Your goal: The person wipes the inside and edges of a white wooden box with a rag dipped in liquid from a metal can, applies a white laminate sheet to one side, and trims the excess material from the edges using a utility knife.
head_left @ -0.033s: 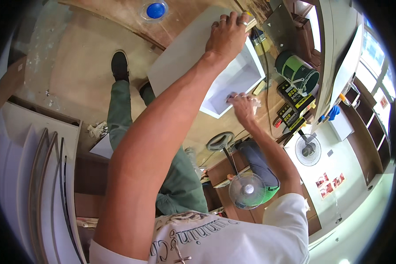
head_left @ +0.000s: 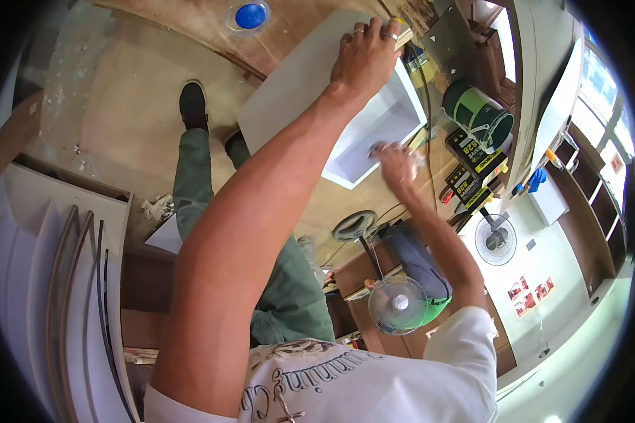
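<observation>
A white open-fronted box [head_left: 282, 88], like a drawer or small cabinet, lies tilted on the wooden work surface. My left hand [head_left: 365, 60] reaches across its top and grips the far upper edge, with the fingers bent over it. At the opening, my right hand [head_left: 400, 169] is closed near the lower rim. A whitish crumpled wad [head_left: 420, 162] shows beside its fingers; whether it is cloth or paper I cannot tell. Something small and dark sits at those fingertips. My left forearm hides part of the box.
A green-black bucket [head_left: 478, 116] and black-yellow cans [head_left: 473, 151] stand right of the box. A cable runs beside it. At the back lies a round container with a blue lid [head_left: 250, 16]. Fans [head_left: 399, 303] stand at the right, and a person in dark trousers [head_left: 413, 257] is nearby.
My right hand has shifted slightly to the right and upward along the box opening. My left hand keeps its hold; the box has barely moved.
</observation>
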Tool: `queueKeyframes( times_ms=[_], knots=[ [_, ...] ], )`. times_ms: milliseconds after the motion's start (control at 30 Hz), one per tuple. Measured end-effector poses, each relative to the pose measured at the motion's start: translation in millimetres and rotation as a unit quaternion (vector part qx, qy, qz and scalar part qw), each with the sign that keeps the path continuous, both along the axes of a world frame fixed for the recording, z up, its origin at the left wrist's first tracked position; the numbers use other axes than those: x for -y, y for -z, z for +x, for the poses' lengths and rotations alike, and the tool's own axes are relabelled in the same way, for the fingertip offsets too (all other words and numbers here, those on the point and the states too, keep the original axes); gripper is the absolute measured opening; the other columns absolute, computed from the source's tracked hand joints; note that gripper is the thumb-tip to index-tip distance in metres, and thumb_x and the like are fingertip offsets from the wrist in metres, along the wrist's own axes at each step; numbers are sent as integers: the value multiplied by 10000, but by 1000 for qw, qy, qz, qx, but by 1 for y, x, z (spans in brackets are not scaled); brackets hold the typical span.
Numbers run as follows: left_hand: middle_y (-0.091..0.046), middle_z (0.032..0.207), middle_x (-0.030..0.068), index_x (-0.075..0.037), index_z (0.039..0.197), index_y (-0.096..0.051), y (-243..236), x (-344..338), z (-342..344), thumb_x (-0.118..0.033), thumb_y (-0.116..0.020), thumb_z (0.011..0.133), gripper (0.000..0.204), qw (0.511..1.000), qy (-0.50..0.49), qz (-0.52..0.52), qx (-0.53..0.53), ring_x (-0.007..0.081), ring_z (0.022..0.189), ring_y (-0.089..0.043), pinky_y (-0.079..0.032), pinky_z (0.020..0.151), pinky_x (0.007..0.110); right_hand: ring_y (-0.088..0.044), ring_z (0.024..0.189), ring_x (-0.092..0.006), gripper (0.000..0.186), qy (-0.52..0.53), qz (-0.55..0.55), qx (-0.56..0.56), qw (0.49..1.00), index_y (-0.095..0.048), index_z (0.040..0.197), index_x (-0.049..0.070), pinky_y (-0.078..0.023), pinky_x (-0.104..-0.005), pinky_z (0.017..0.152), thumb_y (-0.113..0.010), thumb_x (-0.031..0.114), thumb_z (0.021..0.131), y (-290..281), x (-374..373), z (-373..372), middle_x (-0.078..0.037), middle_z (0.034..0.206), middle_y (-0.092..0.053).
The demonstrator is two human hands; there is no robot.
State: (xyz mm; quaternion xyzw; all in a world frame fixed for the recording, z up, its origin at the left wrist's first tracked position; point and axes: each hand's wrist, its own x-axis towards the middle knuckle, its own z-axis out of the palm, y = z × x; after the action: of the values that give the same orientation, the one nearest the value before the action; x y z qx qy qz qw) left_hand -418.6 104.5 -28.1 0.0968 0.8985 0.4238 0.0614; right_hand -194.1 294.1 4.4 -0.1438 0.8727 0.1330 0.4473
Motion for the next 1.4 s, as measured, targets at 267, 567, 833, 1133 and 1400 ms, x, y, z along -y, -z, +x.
queueKeyframes(
  times_ms=[267,567,833,1133,1400],
  knots=[
    [-570,1228,139,-88,1369,-515,-2,-5,-1,-305,-740,921,546,1000,-2,8,-13,357,1157,-594,-543,911,528,-591,1182,-265,267,-49,-8,-33,998,-735,1139,243,-453,-508,983,-564,151,957,6,-4,16,-22,1267,-637],
    [-561,1245,138,-76,1378,-505,-5,-2,-2,-301,-737,926,555,1000,0,14,-15,356,1172,-581,-548,918,519,-607,1149,-300,241,-82,138,3,987,-767,1060,166,-484,-522,920,-550,223,973,56,17,-2,-85,1169,-671],
    [-565,1244,149,-96,1377,-501,1,6,0,-312,-750,903,578,1000,8,-1,-28,365,1147,-592,-555,905,500,-625,1187,-325,239,92,13,161,983,-771,1123,153,-476,-526,1001,-669,150,906,-28,53,12,-91,1243,-677],
    [-580,1316,283,-96,1454,-468,-14,-4,0,-269,-651,980,536,995,35,56,81,488,1171,-599,-531,934,540,-655,1165,-173,518,838,-348,7,420,-471,1536,93,-545,-354,970,-619,205,1052,-107,-46,109,-35,1318,-657],
    [-548,1365,222,-16,1396,-538,-12,-5,-11,-235,-649,983,480,998,68,0,-4,420,1247,-560,-488,1028,501,-626,1241,-260,674,863,-472,-171,48,-332,1565,156,-537,-468,1027,-682,99,992,-83,52,154,-75,1387,-597]
  ],
)
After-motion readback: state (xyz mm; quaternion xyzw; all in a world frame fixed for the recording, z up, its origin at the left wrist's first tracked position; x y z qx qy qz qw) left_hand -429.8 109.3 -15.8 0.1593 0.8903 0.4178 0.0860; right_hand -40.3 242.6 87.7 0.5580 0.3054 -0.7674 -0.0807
